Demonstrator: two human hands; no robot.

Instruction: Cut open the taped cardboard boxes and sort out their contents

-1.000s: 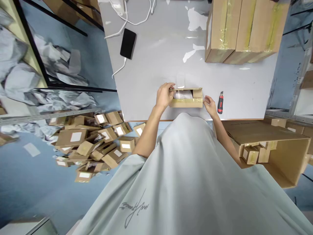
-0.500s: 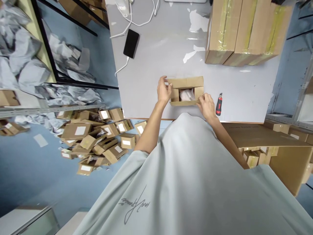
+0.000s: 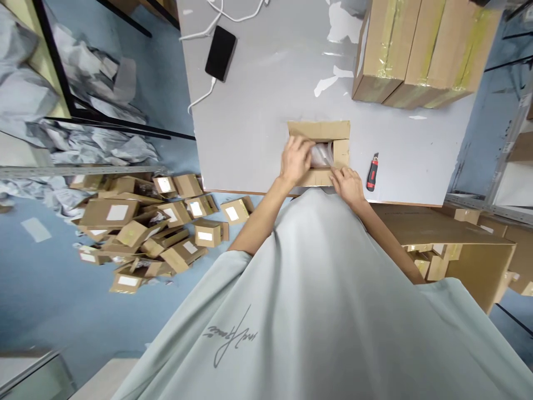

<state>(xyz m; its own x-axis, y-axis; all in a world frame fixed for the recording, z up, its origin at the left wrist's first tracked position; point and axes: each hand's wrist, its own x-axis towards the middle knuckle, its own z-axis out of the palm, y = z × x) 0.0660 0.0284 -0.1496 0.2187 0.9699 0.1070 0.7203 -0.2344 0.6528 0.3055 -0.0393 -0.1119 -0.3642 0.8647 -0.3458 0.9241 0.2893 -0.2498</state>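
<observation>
A small cardboard box [image 3: 318, 130] lies with its flaps spread near the front edge of the table. Inside it shows a clear plastic-wrapped item [image 3: 322, 155], whose contents I cannot make out. My left hand [image 3: 296, 158] is over the box's left side, covering that flap; its fingers and thumb are apart and reach toward the wrapped item. My right hand [image 3: 348, 184] pinches the near flap at its right corner. To the right of the box lies a red and black utility knife [image 3: 372, 173], blade end pointing away from me.
Large taped cartons [image 3: 381, 53] stand at the table's back right. A black phone [image 3: 220, 53] with a white cable lies at back left. Small opened boxes [image 3: 145, 222] are heaped on the floor at left, below grey bags [image 3: 100, 145]. A big open carton [image 3: 474, 272] stands at right.
My left hand has moved from beside the box to the right, over its opening. The near flap now lies folded outward toward me, with my right hand still at it. The view has shifted slightly.
</observation>
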